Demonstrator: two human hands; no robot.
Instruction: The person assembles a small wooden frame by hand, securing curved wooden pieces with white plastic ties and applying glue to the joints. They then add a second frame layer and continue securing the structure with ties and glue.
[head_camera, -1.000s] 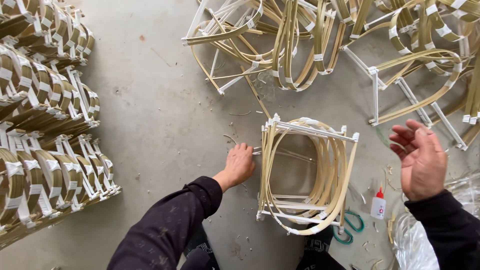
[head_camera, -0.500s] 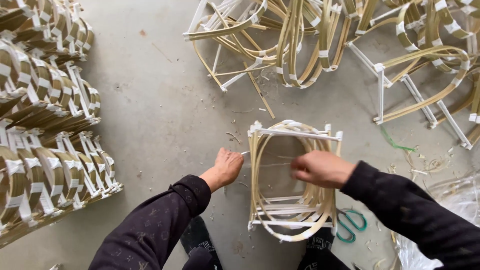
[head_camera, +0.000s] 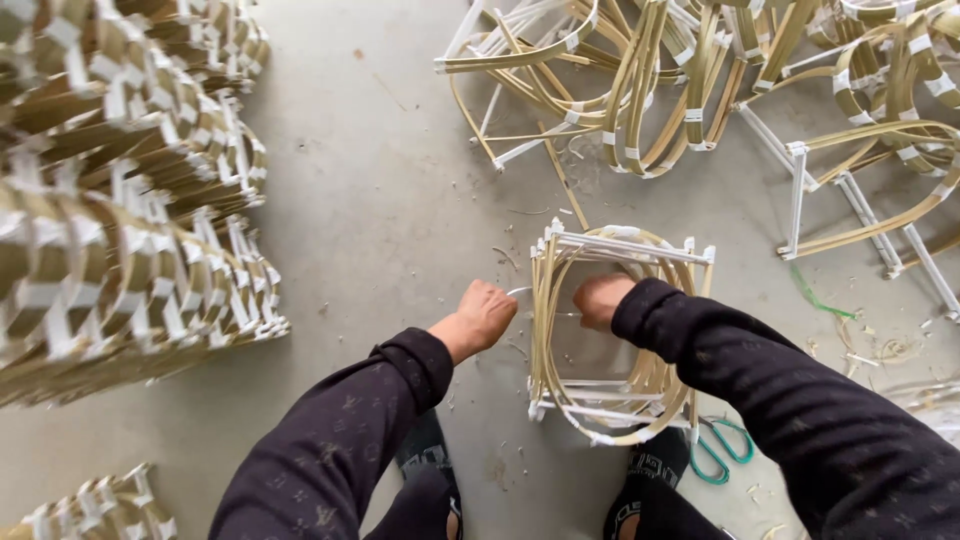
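Note:
A basket-like frame (head_camera: 640, 250) of bent bamboo strips and white sticks stands on the concrete floor between my feet. My left hand (head_camera: 483, 318) is outside its left side, fingers closed on a thin white strip at the frame's edge. My right hand (head_camera: 600, 300) reaches inside the frame from above, fingers curled at the same left wall; what it grips is hidden. Both arms wear dark sleeves.
Stacks of finished bamboo frames (head_camera: 120, 220) fill the left side. A loose heap of similar frames (head_camera: 700, 90) lies at the top right. Green-handled scissors (head_camera: 715, 450) lie by my right foot. Bamboo shavings are scattered on the floor.
My right hand came from the open air at the right into the frame. My left hand stayed at the frame's left edge. The view shifted slightly.

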